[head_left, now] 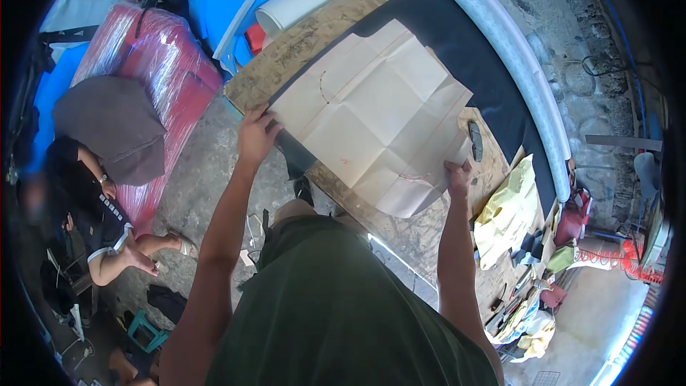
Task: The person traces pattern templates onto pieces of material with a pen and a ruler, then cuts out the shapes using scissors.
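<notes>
Presently, large creased beige paper sheet lies partly over flat black sheeting; left hand and right hand each grip its edge narrowly; gentle, even tension should flatten folds best.

A worn, stained wooden bench carries a black sheet, partly overlain by a creased paper that also spreads over bare wood. A dark object and crumpled yellow material lie alongside.

Reaching fwd w/ both bare arms well apart — w/ fingers slightly spread on L grip, curled in on R grip.
</notes>
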Tool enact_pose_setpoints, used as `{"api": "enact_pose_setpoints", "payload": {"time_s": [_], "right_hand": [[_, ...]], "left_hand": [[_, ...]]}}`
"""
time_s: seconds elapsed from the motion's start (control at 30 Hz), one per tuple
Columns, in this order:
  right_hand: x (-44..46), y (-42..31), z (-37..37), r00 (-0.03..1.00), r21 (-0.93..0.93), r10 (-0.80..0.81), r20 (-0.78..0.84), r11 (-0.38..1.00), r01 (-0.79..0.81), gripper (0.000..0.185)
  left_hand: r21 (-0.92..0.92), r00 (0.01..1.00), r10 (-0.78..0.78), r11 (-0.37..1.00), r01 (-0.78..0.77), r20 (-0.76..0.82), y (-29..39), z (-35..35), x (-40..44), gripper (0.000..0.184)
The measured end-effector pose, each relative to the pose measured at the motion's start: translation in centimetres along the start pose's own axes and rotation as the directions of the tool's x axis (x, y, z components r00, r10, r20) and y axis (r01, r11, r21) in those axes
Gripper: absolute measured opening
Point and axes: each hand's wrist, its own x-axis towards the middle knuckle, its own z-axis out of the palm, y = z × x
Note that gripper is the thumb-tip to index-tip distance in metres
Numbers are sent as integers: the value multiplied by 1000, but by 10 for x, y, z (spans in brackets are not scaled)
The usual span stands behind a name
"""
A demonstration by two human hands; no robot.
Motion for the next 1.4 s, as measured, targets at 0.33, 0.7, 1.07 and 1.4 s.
{"api": "enact_pose_setpoints", "payload": {"time_s": [0.33, 0.7, 1.07, 1.4], "right_hand": [[-36, -17, 18, 900, -401, -251, -357, 911, 95, 48], [-136, -1, 171, 699, -640, -621, 356, 383, 666, 45], [-143, 10, 180, 660, -610, -523, 539, 298, 734, 52], [-148, 14, 180, 647, -627, -521, 557, 248, 739, 55]], "left_hand": [[41, 995, 60, 998, -57, -76, 12, 9, -11, 32], [-16, 964, 258, 966, -259, -62, 100, 53, -44, 38], [29, 935, -85, 994, 101, -344, 13, 7, -43, 37], [228, 994, 98, 970, -83, -55, -2, -1, -39, 40]]}}
